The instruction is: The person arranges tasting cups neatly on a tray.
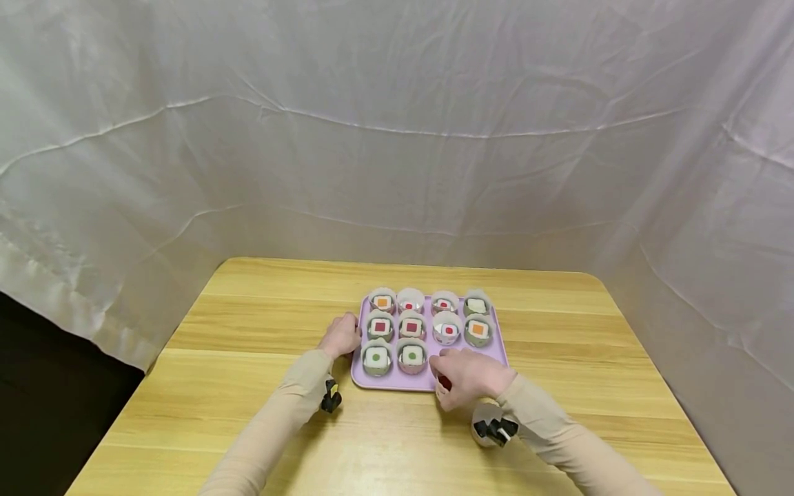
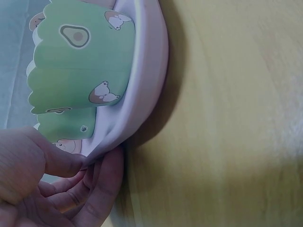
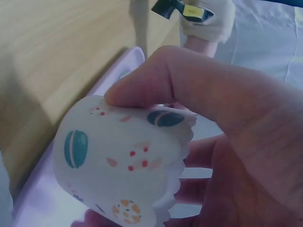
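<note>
A lilac tray (image 1: 393,386) lies on the wooden table, bearing rows of paper baking cups with small sushi-like pieces inside. At its left edge, my left hand (image 1: 341,335) pinches the rim between thumb and fingers. The left wrist view shows a green scalloped cup (image 2: 80,56) with avocado prints standing just inside that rim (image 2: 150,71). My right hand (image 3: 203,109) grips a white scalloped cup (image 3: 118,156) printed with macarons and dots, over the tray's front right part. Something dark red shows within this cup in the head view; the rest is hidden by my fingers.
Another cup (image 1: 486,421) stands on the table (image 1: 384,441) under my right wrist, partly covered by the black wrist fitting (image 1: 496,431). Pale curtains (image 1: 397,172) hang behind the table and along both sides.
</note>
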`<state>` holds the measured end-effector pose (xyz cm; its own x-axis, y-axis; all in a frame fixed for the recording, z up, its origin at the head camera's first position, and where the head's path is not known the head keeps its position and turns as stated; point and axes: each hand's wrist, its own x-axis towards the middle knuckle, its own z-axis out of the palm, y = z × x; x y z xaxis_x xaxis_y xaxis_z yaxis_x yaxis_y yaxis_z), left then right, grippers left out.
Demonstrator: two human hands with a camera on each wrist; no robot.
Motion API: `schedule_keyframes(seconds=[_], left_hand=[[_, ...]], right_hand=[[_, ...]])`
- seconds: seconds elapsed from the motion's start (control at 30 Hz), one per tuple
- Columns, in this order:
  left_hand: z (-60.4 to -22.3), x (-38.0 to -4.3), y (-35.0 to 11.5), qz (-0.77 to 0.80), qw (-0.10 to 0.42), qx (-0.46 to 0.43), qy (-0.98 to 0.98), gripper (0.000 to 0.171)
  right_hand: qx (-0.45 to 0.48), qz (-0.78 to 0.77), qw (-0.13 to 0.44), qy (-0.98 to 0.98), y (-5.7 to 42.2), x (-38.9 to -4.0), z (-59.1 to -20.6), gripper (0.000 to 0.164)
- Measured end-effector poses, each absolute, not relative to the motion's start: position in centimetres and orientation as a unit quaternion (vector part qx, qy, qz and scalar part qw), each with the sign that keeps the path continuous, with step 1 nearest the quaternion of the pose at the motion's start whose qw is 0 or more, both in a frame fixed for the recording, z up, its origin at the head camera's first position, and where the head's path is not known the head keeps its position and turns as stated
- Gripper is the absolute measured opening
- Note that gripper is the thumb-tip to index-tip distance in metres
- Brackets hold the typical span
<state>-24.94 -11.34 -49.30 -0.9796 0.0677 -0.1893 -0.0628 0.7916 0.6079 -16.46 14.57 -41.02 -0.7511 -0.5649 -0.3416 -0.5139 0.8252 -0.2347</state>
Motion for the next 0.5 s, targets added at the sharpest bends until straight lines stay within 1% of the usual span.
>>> schedule_keyframes(seconds=[0.17, 0.4, 0.5], left_hand=[[-49.2, -24.9, -11.3, 0.315, 0.097, 0.006, 0.944, 0.009], [-49.1, -24.8, -11.4, 0.316, 0.1, 0.007, 0.943, 0.011], [-49.1, -24.8, -11.4, 0.318, 0.1, 0.007, 0.943, 0.012]], right_hand=[[-0.311, -0.082, 0.182, 0.929, 15.2, -17.1, -40.9, 0.039], [-0.33, -0.115, 0.154, 0.924, 15.8, -18.0, -40.9, 0.033], [-0.332, -0.118, 0.145, 0.925, 15.9, -18.3, -41.0, 0.034]])
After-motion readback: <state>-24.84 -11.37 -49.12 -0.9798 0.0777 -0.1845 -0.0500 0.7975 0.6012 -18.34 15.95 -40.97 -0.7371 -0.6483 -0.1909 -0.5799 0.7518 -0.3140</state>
